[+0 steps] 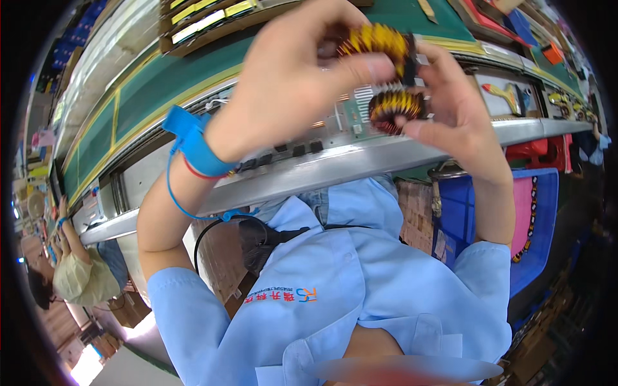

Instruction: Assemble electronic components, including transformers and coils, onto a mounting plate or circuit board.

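Observation:
My left hand (293,80), with a blue wrist strap (196,145) on its wrist, is closed round a large toroidal coil (376,44) with a yellow core and copper windings. Motion smears this hand and its coil a little. A second, similar toroidal coil (394,108) sits between the thumb and fingers of my right hand (460,119). Both coils are over a green circuit board (357,125) with upright components, and the upper coil is close to the lower one. My left hand and forearm cover much of the board; whether the coils touch it, I cannot tell.
A metal rail (296,180) runs along the bench's near edge. A carton of yellow-topped parts (209,16) stands at the far left. Right of me is a blue bin (544,244) with pink lining and coils. A yellow-handled brush (505,95) lies right. Another person (87,276) works at left.

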